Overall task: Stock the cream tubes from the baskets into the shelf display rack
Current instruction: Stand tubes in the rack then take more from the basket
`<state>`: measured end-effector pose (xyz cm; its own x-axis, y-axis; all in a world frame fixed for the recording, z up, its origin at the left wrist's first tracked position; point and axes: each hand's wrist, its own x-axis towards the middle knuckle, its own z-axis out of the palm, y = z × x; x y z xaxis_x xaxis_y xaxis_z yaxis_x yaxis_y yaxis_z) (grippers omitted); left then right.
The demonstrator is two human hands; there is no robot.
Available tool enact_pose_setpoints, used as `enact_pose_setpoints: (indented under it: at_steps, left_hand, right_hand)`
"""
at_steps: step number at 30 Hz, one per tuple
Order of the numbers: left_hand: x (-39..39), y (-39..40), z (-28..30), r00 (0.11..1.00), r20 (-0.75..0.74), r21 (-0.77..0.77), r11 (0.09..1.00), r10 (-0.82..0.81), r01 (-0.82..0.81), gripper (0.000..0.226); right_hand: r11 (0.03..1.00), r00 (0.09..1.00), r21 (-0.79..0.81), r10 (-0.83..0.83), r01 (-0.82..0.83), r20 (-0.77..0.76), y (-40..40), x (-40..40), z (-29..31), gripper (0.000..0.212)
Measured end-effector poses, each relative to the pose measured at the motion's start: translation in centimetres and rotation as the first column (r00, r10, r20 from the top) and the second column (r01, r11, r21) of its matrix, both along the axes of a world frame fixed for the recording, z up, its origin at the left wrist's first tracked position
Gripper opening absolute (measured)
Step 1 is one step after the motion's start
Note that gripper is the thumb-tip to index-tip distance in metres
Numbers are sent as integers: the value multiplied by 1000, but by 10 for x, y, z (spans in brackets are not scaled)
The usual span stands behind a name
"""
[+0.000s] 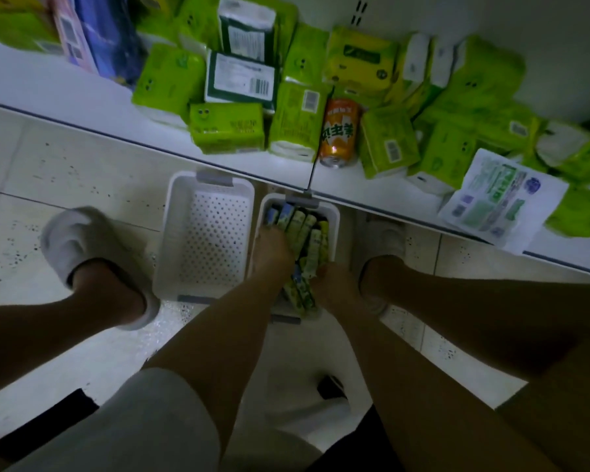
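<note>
Under both hands, on the tiled floor, sits a white perforated basket [332,212] packed with cream tubes [307,229], mostly green and yellow with a few blue ones. The left hand [273,248] reaches down into the far left part of this basket, fingers bent over the tubes and touching them; whether it actually grips one cannot be told, since the picture is dim and blurred there. The right hand [332,284] is at the near right of the same basket, its fingers curled in among the tubes at the near end; its grip is also too unclear to call.

Just left of the left hand stands a second white basket [205,233], its holed bottom bare. Both baskets lie side by side, close together, their far ends tucked at the edge of a low white shelf [355,185].

Beyond the hands, on that shelf, green tissue packs [227,127] lie heaped, with an orange drink can [339,132] lying among them straight ahead of the filled basket. A pale printed packet [501,195] rests at the shelf edge, to the right of the right hand.

White slippers are on the person's feet, the left slipper [86,247] left of the bare basket, the right slipper [384,240] just right of the filled one.
</note>
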<state>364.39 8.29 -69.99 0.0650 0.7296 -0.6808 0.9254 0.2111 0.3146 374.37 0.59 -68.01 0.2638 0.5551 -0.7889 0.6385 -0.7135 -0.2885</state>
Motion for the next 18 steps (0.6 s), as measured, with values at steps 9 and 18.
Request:
enact_pose_setpoints:
  at_steps: [9,18]
  left_hand:
    - [-21,-6,9,987,105,156,978,123,-139,21]
    - [-56,-11,35,637,586,-64,812,501,-580,13]
  right_hand:
    - [995,995,98,-1,-8,96,11,-13,-20,32]
    - [993,991,89,-85,76,107,8,-21,-33,34]
